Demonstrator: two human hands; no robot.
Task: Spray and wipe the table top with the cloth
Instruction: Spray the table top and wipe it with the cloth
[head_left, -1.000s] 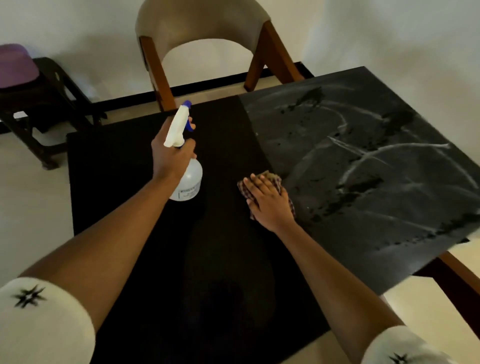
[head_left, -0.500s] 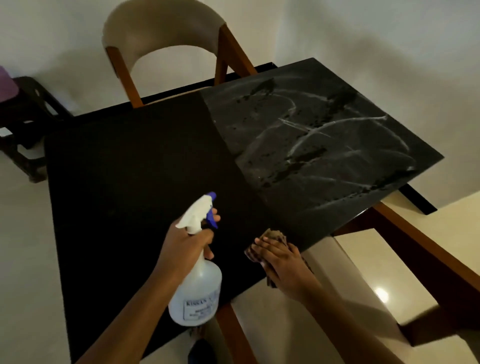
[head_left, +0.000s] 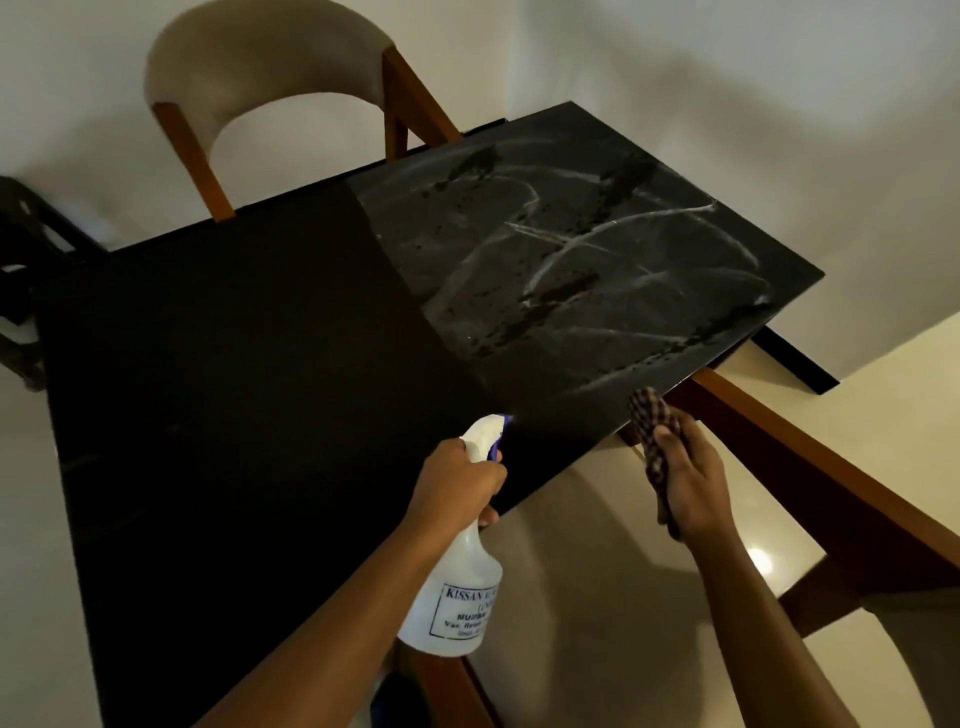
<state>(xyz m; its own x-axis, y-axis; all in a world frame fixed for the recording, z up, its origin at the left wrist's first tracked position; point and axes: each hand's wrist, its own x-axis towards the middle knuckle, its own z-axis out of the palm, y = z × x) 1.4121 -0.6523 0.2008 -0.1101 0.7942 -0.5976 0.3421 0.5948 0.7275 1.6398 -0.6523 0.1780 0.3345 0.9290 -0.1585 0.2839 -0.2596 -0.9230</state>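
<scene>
The black table top (head_left: 249, 364) fills the middle of the head view; its right half shows grey smears and dark wet spots. My left hand (head_left: 457, 486) grips the neck of a white spray bottle (head_left: 457, 597) with a blue trigger, held at the table's near edge with the nozzle toward the smeared half. My right hand (head_left: 691, 478) holds a checked brown cloth (head_left: 652, 426) just off the table's near right edge, lifted clear of the surface.
A beige-backed wooden chair (head_left: 270, 67) stands at the far side. Wooden table legs (head_left: 810, 467) run out to the right over the pale floor. A dark stool (head_left: 21, 280) sits at the far left. White walls lie behind and to the right.
Both hands have drawn back from the table's middle to its near edge. The cloth has come off the surface and now hangs in the air. The bottle has swung rightward.
</scene>
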